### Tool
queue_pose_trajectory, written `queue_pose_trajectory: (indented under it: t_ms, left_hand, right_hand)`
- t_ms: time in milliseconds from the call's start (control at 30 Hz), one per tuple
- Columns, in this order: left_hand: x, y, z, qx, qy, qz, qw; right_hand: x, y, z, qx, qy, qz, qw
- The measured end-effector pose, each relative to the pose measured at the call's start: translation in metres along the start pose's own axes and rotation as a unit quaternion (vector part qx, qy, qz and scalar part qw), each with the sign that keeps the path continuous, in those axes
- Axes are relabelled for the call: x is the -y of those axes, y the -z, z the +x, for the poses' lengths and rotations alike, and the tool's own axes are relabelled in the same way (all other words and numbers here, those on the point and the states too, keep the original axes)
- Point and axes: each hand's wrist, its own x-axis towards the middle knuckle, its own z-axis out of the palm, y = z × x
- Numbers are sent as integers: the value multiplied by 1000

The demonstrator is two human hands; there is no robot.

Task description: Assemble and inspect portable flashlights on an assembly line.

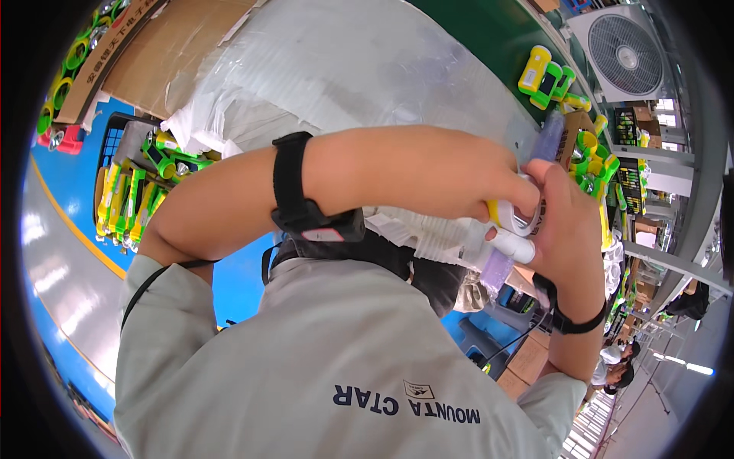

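Both hands meet at the right side of the worktable. My left hand [501, 180] reaches across with bent fingers closed on a small yellow-and-white round part [503, 216], perhaps the head of a flashlight. Its far side is hidden behind the fingers. My right hand [562, 210] curls round the same part from the right. A white covering [512, 245] wraps its thumb, leaving the tip bare. Translucent purplish plastic [497, 271] shows just below the hands, and more of it [549, 138] above them.
The plastic-covered worktable [382, 69] spreads ahead. Yellow-and-green flashlights [547, 80] stand on its far right, with more [592, 161] in a carton beside my right hand. At left, a black crate [115, 138] holds several others. A fan [627, 57] stands at the far right.
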Motion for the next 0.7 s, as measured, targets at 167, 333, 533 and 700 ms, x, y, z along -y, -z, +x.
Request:
queue_pose_trajectory:
  t_ms: [167, 333, 533, 700]
  left_hand:
    - [3, 0, 5, -15, 14, -37, 999]
    - [4, 1, 6, 9, -21, -33, 999]
    - [-1, -11, 5, -34, 5, 34, 999]
    - [5, -18, -8, -56, 100, -256, 960]
  right_hand:
    - [2, -19, -2, -79, -42, -6, 996]
    - [-12, -11, 1, -85, 98, -4, 991]
    - [-1, -33, -11, -164, -30, 23, 986]
    - [-32, -48, -51, -279, 15, 364, 888]
